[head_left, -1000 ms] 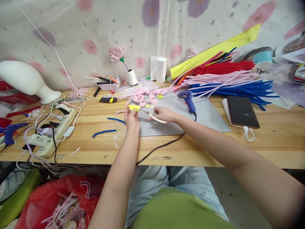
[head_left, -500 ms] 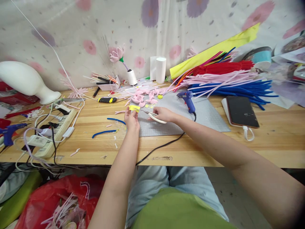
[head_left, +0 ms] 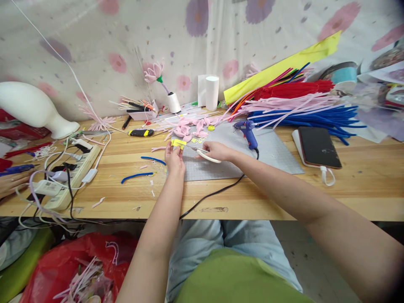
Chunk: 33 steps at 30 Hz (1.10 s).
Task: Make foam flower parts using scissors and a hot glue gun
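My left hand (head_left: 174, 158) pinches a small yellow strip (head_left: 178, 143) above the left edge of a grey cutting mat (head_left: 274, 153). My right hand (head_left: 216, 151) grips white-handled scissors (head_left: 205, 154), their blades pointing left at the yellow strip. Pink petal pieces (head_left: 189, 128) lie just behind both hands. A blue glue gun (head_left: 248, 132) stands on the mat to the right of my right hand, its black cord running off the table's front edge.
Bundles of blue, pink and red pipe cleaners (head_left: 303, 107) and a phone (head_left: 318, 146) lie at the right. A power strip (head_left: 67, 172) with tangled cables sits at the left, beside another person's hand (head_left: 11, 183). Blue pipe cleaner pieces (head_left: 137, 175) and a red bag (head_left: 78, 269) are nearby.
My hands stay in place. At the far left, the blue glue gun seen earlier has gone from view and another person's hand now shows there.
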Each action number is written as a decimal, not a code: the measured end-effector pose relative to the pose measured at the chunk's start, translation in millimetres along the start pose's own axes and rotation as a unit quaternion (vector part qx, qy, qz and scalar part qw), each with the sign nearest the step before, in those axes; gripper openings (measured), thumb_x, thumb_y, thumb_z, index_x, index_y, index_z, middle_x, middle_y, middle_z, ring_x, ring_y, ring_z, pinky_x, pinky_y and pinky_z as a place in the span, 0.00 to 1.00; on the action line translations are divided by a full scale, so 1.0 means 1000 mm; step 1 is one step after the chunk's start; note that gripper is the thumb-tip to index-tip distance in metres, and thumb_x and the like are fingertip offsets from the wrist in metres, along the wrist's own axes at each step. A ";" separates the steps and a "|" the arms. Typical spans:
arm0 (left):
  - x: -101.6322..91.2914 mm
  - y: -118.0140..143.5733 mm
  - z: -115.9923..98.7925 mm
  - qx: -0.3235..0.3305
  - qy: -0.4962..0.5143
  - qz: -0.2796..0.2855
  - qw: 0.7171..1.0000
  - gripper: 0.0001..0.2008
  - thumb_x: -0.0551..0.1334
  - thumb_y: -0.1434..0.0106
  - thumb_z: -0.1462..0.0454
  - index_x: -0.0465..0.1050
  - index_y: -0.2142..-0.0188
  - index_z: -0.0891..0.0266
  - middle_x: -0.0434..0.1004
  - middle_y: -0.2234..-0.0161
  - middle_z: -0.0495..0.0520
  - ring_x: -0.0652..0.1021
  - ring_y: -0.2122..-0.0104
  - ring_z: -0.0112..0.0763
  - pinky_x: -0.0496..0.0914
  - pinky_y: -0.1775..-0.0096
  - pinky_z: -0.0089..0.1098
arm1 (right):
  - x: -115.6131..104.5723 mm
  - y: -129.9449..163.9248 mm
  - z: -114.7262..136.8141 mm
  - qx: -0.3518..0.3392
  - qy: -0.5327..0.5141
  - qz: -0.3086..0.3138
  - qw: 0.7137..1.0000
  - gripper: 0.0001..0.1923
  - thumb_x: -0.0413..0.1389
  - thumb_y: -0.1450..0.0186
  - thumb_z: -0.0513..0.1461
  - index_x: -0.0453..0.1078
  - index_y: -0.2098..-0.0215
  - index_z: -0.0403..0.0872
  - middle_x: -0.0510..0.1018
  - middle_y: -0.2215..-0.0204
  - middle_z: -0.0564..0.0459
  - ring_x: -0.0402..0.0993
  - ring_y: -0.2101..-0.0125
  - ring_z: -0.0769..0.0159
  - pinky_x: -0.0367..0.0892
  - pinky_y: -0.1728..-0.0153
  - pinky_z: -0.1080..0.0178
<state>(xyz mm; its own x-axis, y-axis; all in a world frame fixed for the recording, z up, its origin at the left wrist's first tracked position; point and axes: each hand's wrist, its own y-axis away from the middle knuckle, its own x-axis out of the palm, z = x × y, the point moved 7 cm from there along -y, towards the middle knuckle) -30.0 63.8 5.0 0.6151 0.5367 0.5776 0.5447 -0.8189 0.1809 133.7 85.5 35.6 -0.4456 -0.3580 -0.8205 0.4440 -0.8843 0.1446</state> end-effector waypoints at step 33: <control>0.000 -0.002 -0.013 0.065 -0.079 0.030 0.994 0.26 0.60 0.52 0.77 0.71 0.53 0.57 0.70 0.50 0.55 0.76 0.64 0.23 0.70 0.61 0.26 | -0.017 0.012 -0.010 -0.047 -0.009 0.117 0.992 0.30 0.56 0.53 0.63 0.63 0.71 0.46 0.68 0.76 0.56 0.62 0.75 0.71 0.53 0.75 0.67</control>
<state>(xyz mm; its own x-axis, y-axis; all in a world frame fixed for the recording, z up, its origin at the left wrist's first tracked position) -38.4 63.3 14.6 0.7257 0.5207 0.4497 0.5664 -0.8232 0.0392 154.1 83.7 46.0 -0.3345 -0.5568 -0.7603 0.6069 -0.7445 0.2782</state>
